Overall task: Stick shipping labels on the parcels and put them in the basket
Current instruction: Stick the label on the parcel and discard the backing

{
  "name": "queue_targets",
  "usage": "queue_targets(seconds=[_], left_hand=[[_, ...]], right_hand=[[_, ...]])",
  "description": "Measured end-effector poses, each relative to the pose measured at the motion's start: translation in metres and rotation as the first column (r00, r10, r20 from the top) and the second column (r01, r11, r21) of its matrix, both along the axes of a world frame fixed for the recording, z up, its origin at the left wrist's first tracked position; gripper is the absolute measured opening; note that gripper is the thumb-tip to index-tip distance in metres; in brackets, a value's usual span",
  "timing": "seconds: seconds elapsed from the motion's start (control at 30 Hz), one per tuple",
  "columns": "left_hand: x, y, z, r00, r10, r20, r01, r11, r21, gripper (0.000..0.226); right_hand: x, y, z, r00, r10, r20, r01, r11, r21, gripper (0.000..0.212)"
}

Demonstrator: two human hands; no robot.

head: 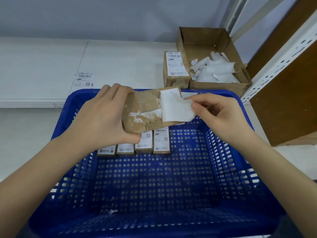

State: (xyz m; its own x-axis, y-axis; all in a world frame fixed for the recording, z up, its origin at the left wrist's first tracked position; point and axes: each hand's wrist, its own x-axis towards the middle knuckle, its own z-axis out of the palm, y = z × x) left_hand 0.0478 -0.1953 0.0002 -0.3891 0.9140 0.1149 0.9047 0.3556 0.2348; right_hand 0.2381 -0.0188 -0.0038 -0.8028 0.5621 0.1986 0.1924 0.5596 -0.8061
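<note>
While the left hand (104, 115) grips a brown taped parcel (145, 110) by its left end, fingers curled over the far edge and thumb under the near one, the right hand (221, 114) pinches the loose right edge of a white label (173, 107) between thumb and fingertips. The label lies across the parcel's right end, its blank side up, and seems only partly stuck down, though the blur there leaves that uncertain. Both hands hold the parcel above the far part of a blue basket (154, 194). Just below the left hand, four labelled parcels (137, 146) stand in a row inside the basket. Beyond the right hand another labelled parcel (176, 69) rests on the white table (120, 62), touching a cardboard box (202, 42) of white backing paper scraps (216, 69). Beyond the left hand a loose printed label (84, 79) lies flat on the table.
</note>
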Motion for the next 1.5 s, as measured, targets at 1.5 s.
queue_targets(seconds=[1.5], left_hand=[[0.025, 0.008, -0.009, 0.982, -0.050, -0.182, 0.063, 0.996, 0.066, 0.086]], right_hand=[[-0.010, -0.004, -0.023, 0.906, -0.384, 0.178, 0.374, 0.923, 0.088, 0.017]])
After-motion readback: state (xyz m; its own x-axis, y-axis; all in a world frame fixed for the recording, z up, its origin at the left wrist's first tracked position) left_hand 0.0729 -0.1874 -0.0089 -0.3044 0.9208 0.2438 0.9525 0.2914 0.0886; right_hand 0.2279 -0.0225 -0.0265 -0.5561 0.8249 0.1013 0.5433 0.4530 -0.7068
